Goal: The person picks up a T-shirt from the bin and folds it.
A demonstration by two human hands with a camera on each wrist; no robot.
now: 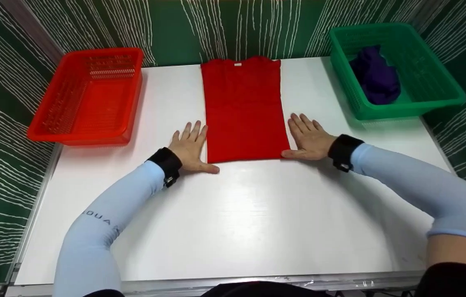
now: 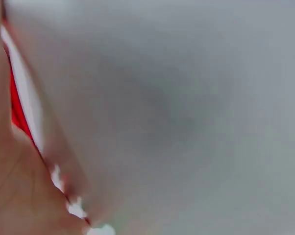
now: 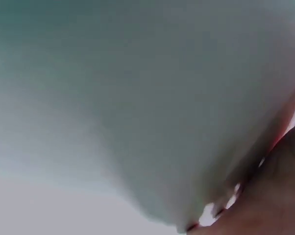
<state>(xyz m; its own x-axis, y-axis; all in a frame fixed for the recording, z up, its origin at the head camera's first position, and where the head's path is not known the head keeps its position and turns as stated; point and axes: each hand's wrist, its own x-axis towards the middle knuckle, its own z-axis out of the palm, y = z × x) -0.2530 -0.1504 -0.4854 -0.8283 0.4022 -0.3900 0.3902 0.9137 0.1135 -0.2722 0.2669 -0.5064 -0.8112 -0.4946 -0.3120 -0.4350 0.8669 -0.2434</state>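
A red shirt (image 1: pixel 244 111), folded into a neat upright rectangle, lies flat on the white table (image 1: pixel 233 214), its collar and small white label at the far end. Beside its lower left corner my left hand (image 1: pixel 191 149) lies palm down, fingers spread and straight, the thumb by the bottom edge. My right hand (image 1: pixel 309 140) is flat at the lower right side, its thumb tip right at the shirt's corner. In the left wrist view the palm (image 2: pixel 20 191) and a sliver of red cloth show at the left edge. The right wrist view shows mostly blurred tabletop and part of the palm (image 3: pixel 270 200).
A red plastic basket (image 1: pixel 130 103) stands at the back left of the table. At the back right is a green basket (image 1: pixel 418 109) with a crumpled purple cloth (image 1: pixel 375 76) inside. Green walls with white streaks enclose the back and sides.
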